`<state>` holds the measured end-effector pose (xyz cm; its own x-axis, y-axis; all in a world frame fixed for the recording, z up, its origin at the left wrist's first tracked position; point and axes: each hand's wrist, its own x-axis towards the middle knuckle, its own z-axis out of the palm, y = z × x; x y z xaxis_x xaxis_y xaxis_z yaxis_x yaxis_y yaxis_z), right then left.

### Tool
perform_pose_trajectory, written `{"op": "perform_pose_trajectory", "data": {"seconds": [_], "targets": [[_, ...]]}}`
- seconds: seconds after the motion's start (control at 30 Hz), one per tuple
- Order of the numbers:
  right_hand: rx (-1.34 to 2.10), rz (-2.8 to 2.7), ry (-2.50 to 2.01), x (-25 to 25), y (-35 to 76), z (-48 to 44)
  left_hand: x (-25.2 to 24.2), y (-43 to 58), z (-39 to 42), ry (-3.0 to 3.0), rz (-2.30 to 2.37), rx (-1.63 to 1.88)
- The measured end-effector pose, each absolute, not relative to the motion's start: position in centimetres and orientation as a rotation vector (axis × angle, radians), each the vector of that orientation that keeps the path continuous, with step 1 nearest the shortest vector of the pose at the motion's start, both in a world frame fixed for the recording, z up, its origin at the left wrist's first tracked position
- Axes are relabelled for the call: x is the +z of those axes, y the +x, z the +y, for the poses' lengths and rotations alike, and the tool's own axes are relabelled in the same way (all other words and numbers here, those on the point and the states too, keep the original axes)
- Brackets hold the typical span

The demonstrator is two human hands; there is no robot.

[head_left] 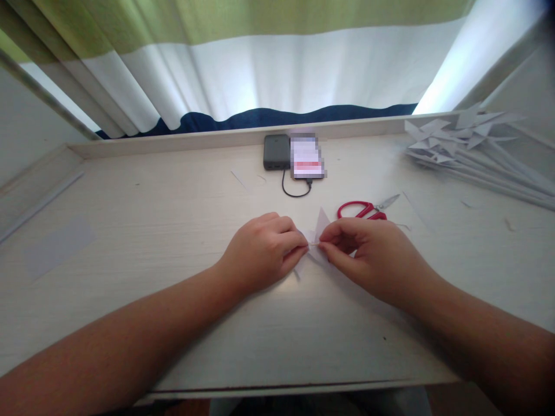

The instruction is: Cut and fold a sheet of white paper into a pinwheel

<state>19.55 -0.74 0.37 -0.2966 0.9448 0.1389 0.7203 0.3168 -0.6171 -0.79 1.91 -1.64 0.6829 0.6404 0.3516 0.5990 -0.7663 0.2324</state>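
Observation:
A folded white paper piece [321, 224] with pointed flaps is between my hands at the middle of the table. My left hand [271, 245] pinches its left side, fingertips pressed together. My right hand [368, 254] pinches at its centre, where a thin, pale strand or strip shows between the fingertips; its exact nature is too small to tell. Red-handled scissors [356, 209] lie just behind my right hand, blades pointing right and partly hidden by it. My fingers cover much of the paper.
A dark power bank [276, 152] and a cabled phone [306, 157] lie near the back ledge. Paper pinwheel shapes on sticks [451, 138] are piled at back right. A flat paper sheet [58, 248] and a white stick [43, 205] lie at left, with thin scraps scattered about.

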Motion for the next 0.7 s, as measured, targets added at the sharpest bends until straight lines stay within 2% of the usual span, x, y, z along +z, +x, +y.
{"op": "perform_pose_trajectory", "data": {"seconds": [0.7], "targets": [[0.625,-2.131,-1.469,0.45,19.64,-0.68,-1.16,-1.05,1.58,2.934,0.928,0.842]]}}
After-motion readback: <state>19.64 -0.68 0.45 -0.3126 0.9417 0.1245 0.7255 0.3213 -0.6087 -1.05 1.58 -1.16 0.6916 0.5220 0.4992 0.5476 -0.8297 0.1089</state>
